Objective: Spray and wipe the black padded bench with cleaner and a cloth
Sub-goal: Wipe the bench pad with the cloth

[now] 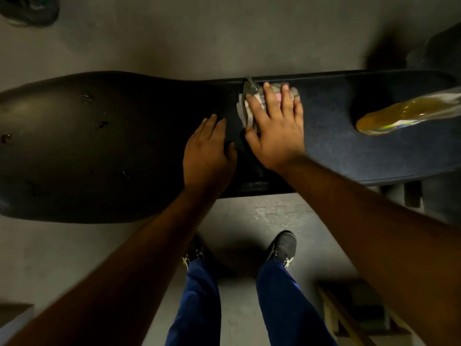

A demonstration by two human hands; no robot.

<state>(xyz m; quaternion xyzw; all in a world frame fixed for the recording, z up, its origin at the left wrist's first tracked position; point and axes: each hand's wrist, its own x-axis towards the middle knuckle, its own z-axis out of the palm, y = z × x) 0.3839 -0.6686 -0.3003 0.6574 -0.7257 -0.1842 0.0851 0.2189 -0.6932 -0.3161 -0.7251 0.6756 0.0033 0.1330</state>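
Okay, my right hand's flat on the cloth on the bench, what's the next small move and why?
Probably slide the right hand and cloth leftward: droplets still sit on the bench there. Lift the left hand clear first, since it rests in that path.

Dim grey concrete floor (174,41)

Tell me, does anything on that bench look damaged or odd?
Yes. The black padded bench has several small dark pits or tears on its left part. The bottle of yellowish liquid lies on its side at the right end.
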